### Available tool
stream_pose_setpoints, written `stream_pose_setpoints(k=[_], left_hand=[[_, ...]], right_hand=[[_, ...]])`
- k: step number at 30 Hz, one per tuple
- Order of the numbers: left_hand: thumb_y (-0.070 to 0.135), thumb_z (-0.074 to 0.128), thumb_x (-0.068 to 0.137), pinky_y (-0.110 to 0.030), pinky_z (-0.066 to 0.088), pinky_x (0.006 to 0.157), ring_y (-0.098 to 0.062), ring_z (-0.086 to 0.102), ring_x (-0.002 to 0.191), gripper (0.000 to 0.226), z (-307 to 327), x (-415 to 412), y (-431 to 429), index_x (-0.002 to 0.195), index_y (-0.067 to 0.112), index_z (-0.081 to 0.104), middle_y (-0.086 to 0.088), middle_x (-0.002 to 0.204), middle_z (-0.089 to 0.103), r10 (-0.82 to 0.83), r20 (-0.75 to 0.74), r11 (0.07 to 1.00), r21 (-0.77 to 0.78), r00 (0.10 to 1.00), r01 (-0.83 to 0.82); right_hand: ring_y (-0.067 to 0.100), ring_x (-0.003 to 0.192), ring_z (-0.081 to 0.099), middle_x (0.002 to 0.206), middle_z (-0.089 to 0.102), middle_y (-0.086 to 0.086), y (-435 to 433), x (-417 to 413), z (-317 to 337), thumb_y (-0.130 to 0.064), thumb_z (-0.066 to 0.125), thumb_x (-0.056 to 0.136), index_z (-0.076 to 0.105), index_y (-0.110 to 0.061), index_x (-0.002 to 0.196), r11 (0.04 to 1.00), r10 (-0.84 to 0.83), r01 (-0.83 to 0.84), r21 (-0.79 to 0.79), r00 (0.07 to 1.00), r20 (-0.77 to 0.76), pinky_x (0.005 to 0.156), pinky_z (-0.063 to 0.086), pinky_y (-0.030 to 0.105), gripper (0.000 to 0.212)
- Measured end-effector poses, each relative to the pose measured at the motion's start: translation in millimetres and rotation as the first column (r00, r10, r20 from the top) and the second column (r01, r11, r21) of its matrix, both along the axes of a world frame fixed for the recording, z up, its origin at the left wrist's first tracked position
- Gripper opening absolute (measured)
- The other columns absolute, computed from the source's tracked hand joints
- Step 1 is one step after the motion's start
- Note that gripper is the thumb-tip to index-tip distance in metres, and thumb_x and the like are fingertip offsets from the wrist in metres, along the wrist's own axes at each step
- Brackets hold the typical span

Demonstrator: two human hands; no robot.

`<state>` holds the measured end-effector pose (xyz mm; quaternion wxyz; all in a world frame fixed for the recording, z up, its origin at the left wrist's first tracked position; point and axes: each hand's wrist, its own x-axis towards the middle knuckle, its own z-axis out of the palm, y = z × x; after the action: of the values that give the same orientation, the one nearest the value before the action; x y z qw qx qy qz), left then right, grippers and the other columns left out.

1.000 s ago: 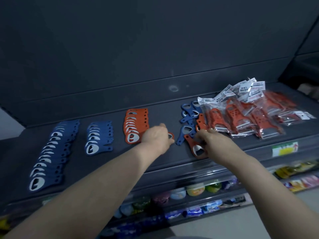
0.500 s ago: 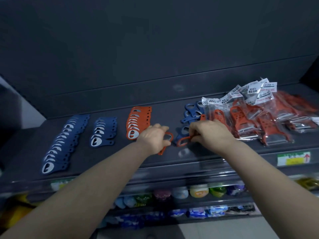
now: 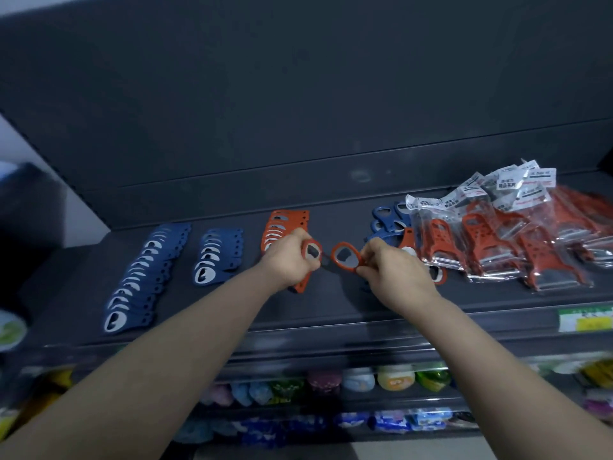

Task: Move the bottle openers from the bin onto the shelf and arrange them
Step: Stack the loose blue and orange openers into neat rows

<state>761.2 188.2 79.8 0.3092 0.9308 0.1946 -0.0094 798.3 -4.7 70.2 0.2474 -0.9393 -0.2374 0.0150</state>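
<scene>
Both hands, left (image 3: 288,260) and right (image 3: 391,272), each pinch one orange opener (image 3: 346,256) above the shelf (image 3: 331,303).

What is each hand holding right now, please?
Left hand: grips the left orange opener.
Right hand: pinches the right orange opener.

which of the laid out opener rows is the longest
The blue row at the far left: it runs from the back of the shelf almost to its front edge, while the blue row beside it and the orange row are shorter.
</scene>
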Motion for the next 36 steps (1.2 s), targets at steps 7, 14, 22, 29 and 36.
stream_pose_setpoints(k=[7, 14, 22, 29, 36], left_hand=[[0.015, 0.073, 0.079, -0.039, 0.054, 0.072, -0.025, 0.066, 0.077, 0.015, 2, -27, 64, 0.081, 0.013, 0.058, -0.008, 0.083, 0.070, 0.248, 0.087, 0.932, -0.295, 0.965, -0.213], [0.009, 0.077, 0.078, -0.032, 0.055, 0.071, -0.018, 0.061, 0.080, 0.030, -24, -37, 57, 0.087, 0.015, 0.049, -0.008, 0.091, 0.065, 0.238, 0.083, 0.859, -0.483, 0.968, -0.170], [0.066, 0.065, 0.073, -0.031, 0.043, 0.071, -0.026, 0.062, 0.098, 0.053, -17, -32, 68, 0.102, 0.021, 0.061, -0.002, 0.101, 0.068, -0.024, -0.040, 0.895, 0.444, 0.999, 0.039], [0.050, 0.070, 0.079, -0.032, 0.049, 0.074, -0.018, 0.063, 0.094, 0.028, -14, -28, 94, 0.093, 0.027, 0.062, 0.007, 0.092, 0.070, 0.009, 0.120, 0.954, 0.295, 0.993, -0.045], [0.025, 0.060, 0.092, -0.037, 0.047, 0.093, -0.021, 0.056, 0.113, 0.027, -12, -26, 113, 0.119, 0.018, 0.058, -0.002, 0.117, 0.062, -0.073, 0.171, 0.954, 0.299, 0.983, 0.018]], right_hand=[[0.022, 0.093, 0.062, 0.097, 0.067, -0.006, 49, -19, -3, -0.036, 0.058, 0.092, 0.051, -0.026, 0.101, 1.000, -0.008, 0.008, -0.009, 1.000, -0.017, 0.070, 0.044, 0.033, 0.016], [0.020, 0.093, 0.061, 0.097, 0.067, -0.006, 61, -24, -1, -0.035, 0.059, 0.091, 0.051, -0.025, 0.101, 0.998, -0.065, 0.066, 0.009, 0.998, -0.017, 0.069, 0.045, 0.033, 0.016], [0.016, 0.095, 0.061, 0.094, 0.067, -0.012, 71, -27, 3, -0.035, 0.066, 0.086, 0.055, -0.030, 0.093, 0.999, -0.020, 0.017, -0.033, 0.998, -0.067, 0.075, 0.048, 0.033, 0.014], [0.015, 0.099, 0.060, 0.101, 0.067, -0.013, 95, -27, 3, -0.037, 0.068, 0.082, 0.063, -0.034, 0.100, 0.980, 0.093, -0.107, -0.169, 0.992, -0.090, 0.078, 0.047, 0.030, 0.019], [0.019, 0.108, 0.051, 0.109, 0.058, -0.006, 123, -26, -8, -0.040, 0.068, 0.081, 0.063, -0.032, 0.113, 0.981, 0.096, -0.072, -0.181, 0.987, 0.131, 0.080, 0.037, 0.031, 0.033]])
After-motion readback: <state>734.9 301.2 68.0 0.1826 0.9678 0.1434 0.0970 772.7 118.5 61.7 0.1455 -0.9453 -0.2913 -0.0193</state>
